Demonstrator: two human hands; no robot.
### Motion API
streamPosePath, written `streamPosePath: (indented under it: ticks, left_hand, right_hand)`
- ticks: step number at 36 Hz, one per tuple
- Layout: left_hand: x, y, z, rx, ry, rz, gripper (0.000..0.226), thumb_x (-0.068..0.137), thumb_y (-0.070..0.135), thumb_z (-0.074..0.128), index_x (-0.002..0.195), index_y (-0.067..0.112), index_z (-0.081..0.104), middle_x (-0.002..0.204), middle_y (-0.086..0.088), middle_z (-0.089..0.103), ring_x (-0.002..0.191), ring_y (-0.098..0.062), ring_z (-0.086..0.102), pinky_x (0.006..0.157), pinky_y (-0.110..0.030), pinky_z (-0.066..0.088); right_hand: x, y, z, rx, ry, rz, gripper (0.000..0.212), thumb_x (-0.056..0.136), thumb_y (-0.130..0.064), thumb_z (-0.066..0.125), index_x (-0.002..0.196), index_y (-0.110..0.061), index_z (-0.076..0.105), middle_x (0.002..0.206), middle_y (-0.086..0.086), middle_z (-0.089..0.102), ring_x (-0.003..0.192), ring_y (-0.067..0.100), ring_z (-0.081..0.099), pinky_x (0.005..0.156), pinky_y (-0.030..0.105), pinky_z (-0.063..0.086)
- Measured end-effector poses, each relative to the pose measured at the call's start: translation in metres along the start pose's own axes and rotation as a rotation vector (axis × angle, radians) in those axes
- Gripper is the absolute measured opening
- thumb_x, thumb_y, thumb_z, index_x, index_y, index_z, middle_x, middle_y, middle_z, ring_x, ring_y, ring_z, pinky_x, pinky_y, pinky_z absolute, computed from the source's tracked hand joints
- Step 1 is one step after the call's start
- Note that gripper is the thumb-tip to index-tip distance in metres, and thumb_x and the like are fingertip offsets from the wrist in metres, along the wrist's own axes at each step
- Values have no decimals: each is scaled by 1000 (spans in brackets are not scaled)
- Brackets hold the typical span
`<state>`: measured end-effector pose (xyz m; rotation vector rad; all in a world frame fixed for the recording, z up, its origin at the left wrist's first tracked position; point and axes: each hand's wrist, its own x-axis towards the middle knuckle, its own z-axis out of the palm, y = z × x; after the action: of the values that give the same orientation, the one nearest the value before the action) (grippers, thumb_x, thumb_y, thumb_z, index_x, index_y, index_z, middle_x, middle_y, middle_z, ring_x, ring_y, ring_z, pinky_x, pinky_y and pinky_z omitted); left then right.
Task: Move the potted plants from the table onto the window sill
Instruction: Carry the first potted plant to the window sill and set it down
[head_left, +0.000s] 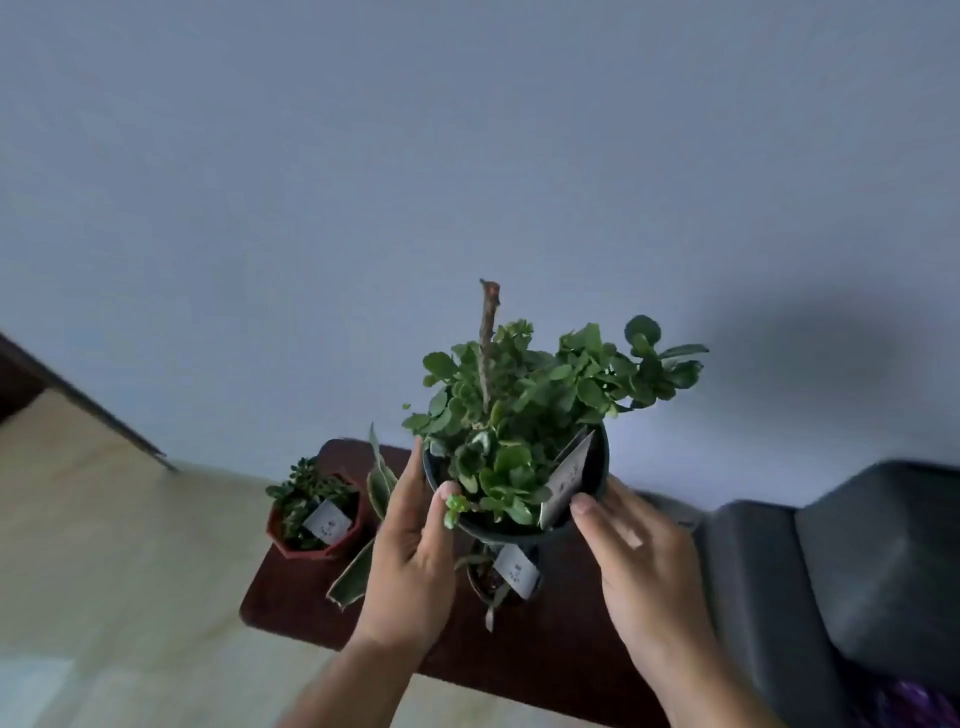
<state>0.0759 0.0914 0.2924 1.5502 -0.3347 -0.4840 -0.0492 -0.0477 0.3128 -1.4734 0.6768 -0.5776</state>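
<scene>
Head view: I had the leafy green plant in a round black plastic pot (597, 467) lifted above the dark red-brown table (291, 603), left hand (410, 561) and right hand (639, 561) gripping its opposite sides. Small plant in a red octagonal pot (317, 519) sat near the table's left edge.

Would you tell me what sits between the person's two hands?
In the head view, the black pot with the leafy plant sits between the left hand and right hand.
</scene>
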Motion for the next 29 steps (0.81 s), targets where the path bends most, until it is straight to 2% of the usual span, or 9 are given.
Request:
streamPosePath:
  ticks: [1,5,7,11,14,17,20,24,29]
  left_hand:
    - [-4,12,-13,-12,27,26,42,88,47,54,124,67,44,146,21,52,133,8,49,102,-11,44]
    - [-22,36,-73,-53,115,106,40,87,62,60,122,76,48,146,8,57,134,-12,55,111,-46,46]
    - [-31,38,-103,-73,178,154,46,87,54,62,129,68,49,147,3,56,132,-19,58,106,-51,50]
    - [-55,44,-173,-105,291,213,51,86,48,64,134,57,52,148,3,54,127,-16,61,89,-33,59]
    - [-79,40,-241,-45,424,254,57,79,70,65,133,63,50,149,16,52,139,-10,49,113,-48,43]
    - [-102,37,-299,-34,487,265,56,80,72,63,133,65,48,149,18,52,142,-11,45,118,-53,35]
    - [-134,36,-365,-24,561,275,57,82,72,61,136,64,45,151,18,49,144,-12,43,117,-54,35]
    - [-178,31,-444,-26,689,280,57,81,74,60,136,66,45,151,18,49,144,-11,43,117,-54,36]
    - [-223,26,-519,-71,863,320,47,79,71,64,124,70,52,146,16,55,140,-13,48,116,-54,38]
  right_hand:
    - [-1,-10,14,9,-39,-27,29,98,-10,63,123,-21,72,119,-14,76,119,-1,65,94,12,49]
    - [-7,-38,71,76,-121,-63,25,96,-7,63,116,-18,74,111,-9,79,109,5,71,91,17,55]
    - [-14,-50,100,89,-167,-72,24,96,-6,64,115,-16,74,109,-6,79,106,7,73,90,20,57]
    - [-38,-61,167,95,-282,-57,22,95,-10,65,113,-16,75,105,-1,80,103,15,75,89,33,58]
    - [-66,-67,228,84,-395,-54,22,96,-13,65,114,-15,76,105,3,80,103,20,75,88,37,58]
    - [-93,-72,283,103,-484,-31,21,97,-9,62,111,-13,76,98,3,81,95,18,77,70,22,60]
    - [-128,-74,351,61,-596,-41,20,99,-11,61,106,-19,78,98,-5,81,97,8,75,80,19,57]
    - [-174,-72,432,25,-741,-40,20,99,-17,63,100,-25,81,104,-2,80,106,17,74,98,40,56]
    - [-222,-69,515,74,-898,-12,25,100,-13,61,95,-27,82,102,-2,81,107,19,73,97,36,57]
